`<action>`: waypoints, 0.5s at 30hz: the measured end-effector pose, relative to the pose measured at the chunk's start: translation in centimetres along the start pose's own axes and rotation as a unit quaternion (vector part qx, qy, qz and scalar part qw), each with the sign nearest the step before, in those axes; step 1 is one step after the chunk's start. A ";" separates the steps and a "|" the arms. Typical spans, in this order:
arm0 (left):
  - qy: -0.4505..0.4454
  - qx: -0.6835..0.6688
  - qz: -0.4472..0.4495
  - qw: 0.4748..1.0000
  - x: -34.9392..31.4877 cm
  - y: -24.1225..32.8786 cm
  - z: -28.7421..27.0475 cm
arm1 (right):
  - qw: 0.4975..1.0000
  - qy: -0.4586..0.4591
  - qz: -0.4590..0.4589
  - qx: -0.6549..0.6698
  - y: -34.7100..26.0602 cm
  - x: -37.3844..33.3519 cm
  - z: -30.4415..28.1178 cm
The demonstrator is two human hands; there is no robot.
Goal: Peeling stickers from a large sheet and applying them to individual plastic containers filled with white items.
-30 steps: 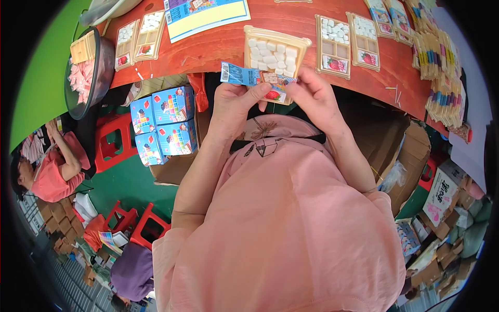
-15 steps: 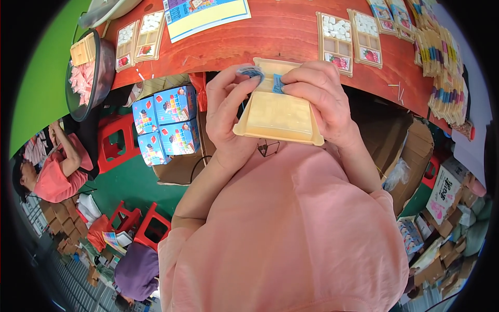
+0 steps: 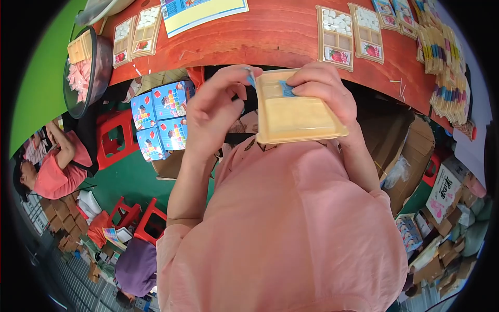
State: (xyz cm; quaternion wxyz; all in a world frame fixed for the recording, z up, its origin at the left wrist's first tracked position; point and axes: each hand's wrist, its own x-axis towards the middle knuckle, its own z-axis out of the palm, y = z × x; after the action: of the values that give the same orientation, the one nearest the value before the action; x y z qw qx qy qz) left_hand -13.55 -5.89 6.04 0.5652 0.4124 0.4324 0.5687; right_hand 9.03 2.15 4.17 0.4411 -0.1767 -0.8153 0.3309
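Observation:
A shallow cream plastic tray is held up in front of my chest, its underside turned toward me and slightly tilted. My right hand grips its right side, fingers over the back and pressing by a small blue label. At the tray's upper left edge my left hand has its fingertips curled around a thin blue strip, seen almost edge-on. Whether this strip joins the label on the tray I cannot tell. The front of the tray faces away and is hidden.
On the red wooden table lie trays of white pieces and a printed sheet. Stacked trays stand far right. A clear tub, blue boxes and red stools are left; a person sits beyond.
The tray has shifted right and turned a little. My left hand has moved left and its blue piece now sits against the tray's edge; my right hand keeps its grip.

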 end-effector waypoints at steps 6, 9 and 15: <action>0.075 -0.108 -0.005 0.991 0.2 -0.7 0.3 | 0.982 0.012 0.136 0.127 0.3 -1.1 1.0; 0.179 -0.097 -0.080 0.976 1.0 -1.1 0.0 | 0.891 0.098 0.356 0.265 -0.5 -1.7 2.3; 0.190 -0.081 -0.120 0.971 1.1 -1.7 -0.3 | 0.846 0.126 0.429 0.289 -0.1 -1.6 3.1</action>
State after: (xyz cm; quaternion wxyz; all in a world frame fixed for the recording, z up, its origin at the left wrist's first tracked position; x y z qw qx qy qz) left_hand -13.40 -4.82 4.26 0.5683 0.1946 0.5306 0.5979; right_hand 7.36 0.00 2.02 0.3854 -0.4135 -0.4629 0.6828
